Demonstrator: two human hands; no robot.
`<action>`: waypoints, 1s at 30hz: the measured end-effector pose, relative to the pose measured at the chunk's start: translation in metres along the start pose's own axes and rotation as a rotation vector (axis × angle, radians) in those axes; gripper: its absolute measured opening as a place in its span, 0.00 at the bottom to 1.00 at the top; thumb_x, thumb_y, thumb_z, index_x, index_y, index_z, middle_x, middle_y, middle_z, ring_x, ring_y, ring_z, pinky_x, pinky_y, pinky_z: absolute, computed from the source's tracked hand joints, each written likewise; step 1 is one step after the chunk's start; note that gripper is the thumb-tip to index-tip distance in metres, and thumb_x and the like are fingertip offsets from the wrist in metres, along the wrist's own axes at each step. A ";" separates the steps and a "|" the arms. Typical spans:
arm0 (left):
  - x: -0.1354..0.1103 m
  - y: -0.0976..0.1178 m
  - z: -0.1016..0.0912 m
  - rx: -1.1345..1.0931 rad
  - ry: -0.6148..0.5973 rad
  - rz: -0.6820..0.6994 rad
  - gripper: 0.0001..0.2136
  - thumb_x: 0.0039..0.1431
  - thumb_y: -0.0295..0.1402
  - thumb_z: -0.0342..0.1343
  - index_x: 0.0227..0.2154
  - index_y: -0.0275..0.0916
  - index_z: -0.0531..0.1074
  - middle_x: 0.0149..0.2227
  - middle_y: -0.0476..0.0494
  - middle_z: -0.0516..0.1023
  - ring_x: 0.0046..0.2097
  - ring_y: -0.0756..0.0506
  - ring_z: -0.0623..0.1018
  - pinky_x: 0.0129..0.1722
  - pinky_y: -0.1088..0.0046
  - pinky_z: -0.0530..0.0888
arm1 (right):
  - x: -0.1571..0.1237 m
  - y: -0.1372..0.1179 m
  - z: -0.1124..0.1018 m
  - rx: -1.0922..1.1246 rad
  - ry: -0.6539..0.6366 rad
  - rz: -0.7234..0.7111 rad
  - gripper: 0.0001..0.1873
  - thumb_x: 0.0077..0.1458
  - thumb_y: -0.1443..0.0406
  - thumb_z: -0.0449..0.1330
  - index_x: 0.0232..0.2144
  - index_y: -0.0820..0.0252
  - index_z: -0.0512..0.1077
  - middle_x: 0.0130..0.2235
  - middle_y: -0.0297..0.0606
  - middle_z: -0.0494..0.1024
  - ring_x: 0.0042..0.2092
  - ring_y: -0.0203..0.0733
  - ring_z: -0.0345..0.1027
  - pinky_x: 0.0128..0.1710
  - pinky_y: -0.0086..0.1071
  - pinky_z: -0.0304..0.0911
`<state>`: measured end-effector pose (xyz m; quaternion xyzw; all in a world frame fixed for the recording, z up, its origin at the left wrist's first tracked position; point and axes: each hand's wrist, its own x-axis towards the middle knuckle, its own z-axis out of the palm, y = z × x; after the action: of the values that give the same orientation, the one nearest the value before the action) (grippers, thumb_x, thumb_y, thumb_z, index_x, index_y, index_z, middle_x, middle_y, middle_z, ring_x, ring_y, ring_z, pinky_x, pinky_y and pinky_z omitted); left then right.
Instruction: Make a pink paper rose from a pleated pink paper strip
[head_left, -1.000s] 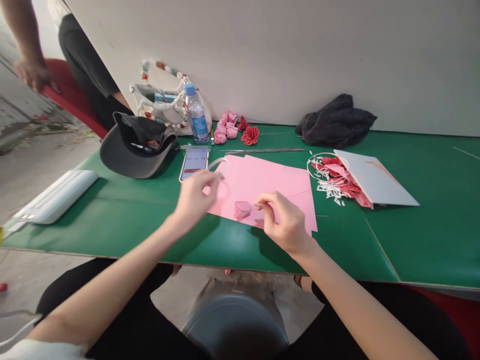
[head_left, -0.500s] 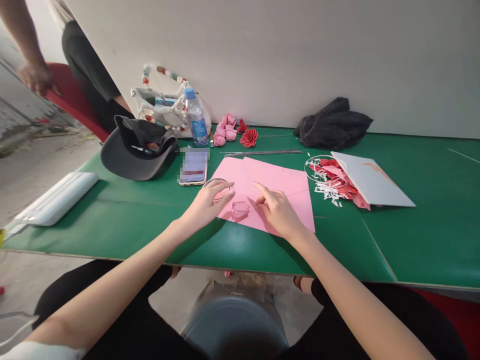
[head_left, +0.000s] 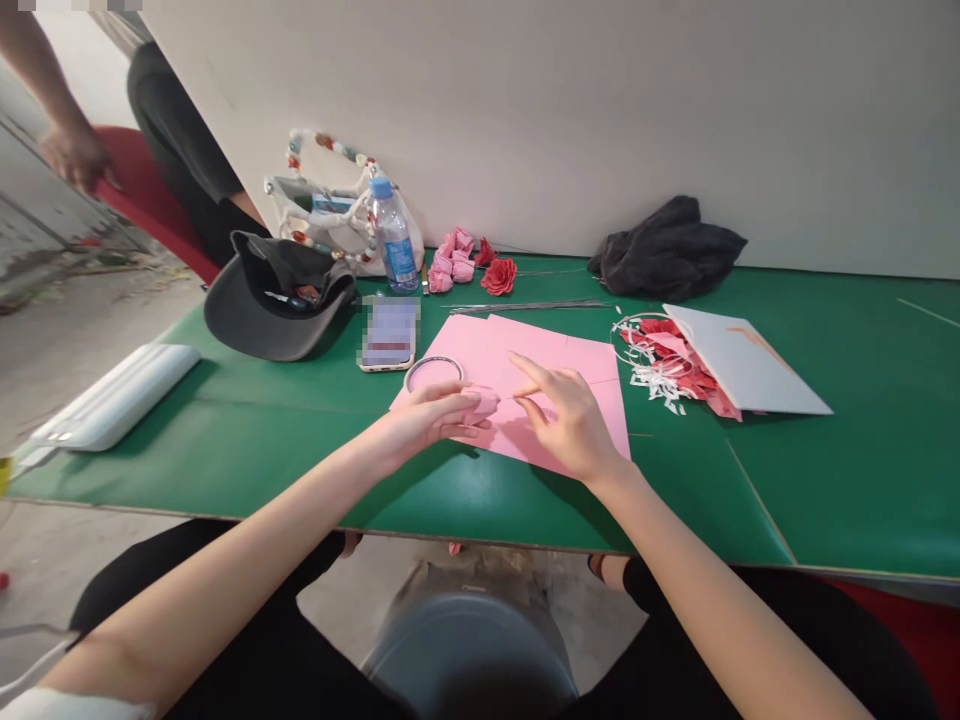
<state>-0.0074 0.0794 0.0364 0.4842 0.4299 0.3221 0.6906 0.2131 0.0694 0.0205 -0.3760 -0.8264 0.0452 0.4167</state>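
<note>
Lightly, the left hand (head_left: 424,420) curls closed around a folded pink paper piece (head_left: 484,403) over the pink paper sheets (head_left: 551,350) (soft, light stuff that looks easily crushed, so probably best pinched at its base), with the right hand (head_left: 570,420) open just to its right.

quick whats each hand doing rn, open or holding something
left hand: closed, holding a folded pink paper piece
right hand: open, holding nothing, over the pink paper sheets
</note>
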 end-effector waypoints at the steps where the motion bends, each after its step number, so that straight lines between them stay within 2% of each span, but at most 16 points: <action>1: -0.001 0.001 0.001 -0.002 0.014 0.009 0.20 0.55 0.41 0.65 0.47 0.35 0.75 0.48 0.34 0.82 0.45 0.40 0.83 0.49 0.63 0.77 | 0.001 -0.002 -0.001 0.065 -0.015 0.040 0.34 0.61 0.74 0.53 0.65 0.43 0.56 0.43 0.34 0.81 0.46 0.44 0.76 0.53 0.45 0.65; 3: -0.004 0.001 0.005 0.029 0.039 0.036 0.21 0.55 0.40 0.66 0.48 0.36 0.74 0.46 0.37 0.82 0.45 0.41 0.82 0.48 0.64 0.77 | 0.004 -0.007 -0.003 0.203 -0.013 0.128 0.31 0.60 0.72 0.55 0.64 0.46 0.59 0.45 0.36 0.80 0.48 0.44 0.75 0.54 0.45 0.66; 6: -0.009 0.000 0.011 0.159 0.052 0.110 0.22 0.53 0.40 0.67 0.50 0.38 0.73 0.43 0.40 0.82 0.44 0.41 0.81 0.47 0.62 0.77 | 0.006 -0.015 -0.003 0.328 0.013 0.223 0.28 0.60 0.68 0.59 0.61 0.49 0.62 0.41 0.35 0.80 0.45 0.43 0.76 0.54 0.44 0.68; 11: -0.014 -0.003 0.019 0.267 0.032 0.226 0.20 0.55 0.42 0.65 0.48 0.39 0.74 0.43 0.42 0.79 0.45 0.41 0.80 0.47 0.60 0.76 | 0.006 -0.022 0.000 0.345 0.028 0.263 0.26 0.59 0.70 0.60 0.59 0.50 0.63 0.36 0.33 0.79 0.41 0.42 0.76 0.51 0.42 0.70; 16: -0.016 -0.004 0.026 0.337 0.059 0.286 0.17 0.57 0.40 0.64 0.47 0.38 0.74 0.41 0.43 0.77 0.41 0.45 0.78 0.44 0.64 0.77 | 0.006 -0.022 -0.002 0.378 0.015 0.316 0.27 0.59 0.71 0.59 0.59 0.50 0.62 0.34 0.33 0.78 0.41 0.42 0.75 0.51 0.43 0.69; 20: -0.016 -0.005 0.028 0.338 0.051 0.346 0.15 0.59 0.38 0.62 0.46 0.39 0.73 0.44 0.44 0.77 0.41 0.47 0.77 0.44 0.66 0.76 | 0.006 -0.020 -0.002 0.472 -0.001 0.417 0.30 0.58 0.70 0.59 0.61 0.49 0.59 0.33 0.31 0.77 0.41 0.42 0.75 0.53 0.45 0.67; 24: -0.015 -0.008 0.027 0.356 0.007 0.377 0.12 0.60 0.36 0.61 0.44 0.38 0.72 0.47 0.42 0.76 0.45 0.46 0.77 0.47 0.66 0.75 | 0.008 -0.019 -0.004 0.571 -0.037 0.579 0.31 0.57 0.69 0.60 0.61 0.53 0.58 0.33 0.32 0.77 0.41 0.43 0.74 0.51 0.45 0.68; 30: -0.016 -0.013 0.027 0.389 0.073 0.410 0.17 0.59 0.34 0.62 0.49 0.43 0.67 0.50 0.44 0.74 0.46 0.47 0.77 0.47 0.67 0.75 | 0.011 -0.016 -0.007 0.705 -0.043 0.676 0.28 0.53 0.66 0.65 0.55 0.55 0.63 0.35 0.34 0.78 0.41 0.42 0.76 0.48 0.43 0.70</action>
<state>0.0105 0.0506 0.0329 0.6724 0.4013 0.3840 0.4892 0.2046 0.0634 0.0393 -0.4583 -0.6007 0.4629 0.4636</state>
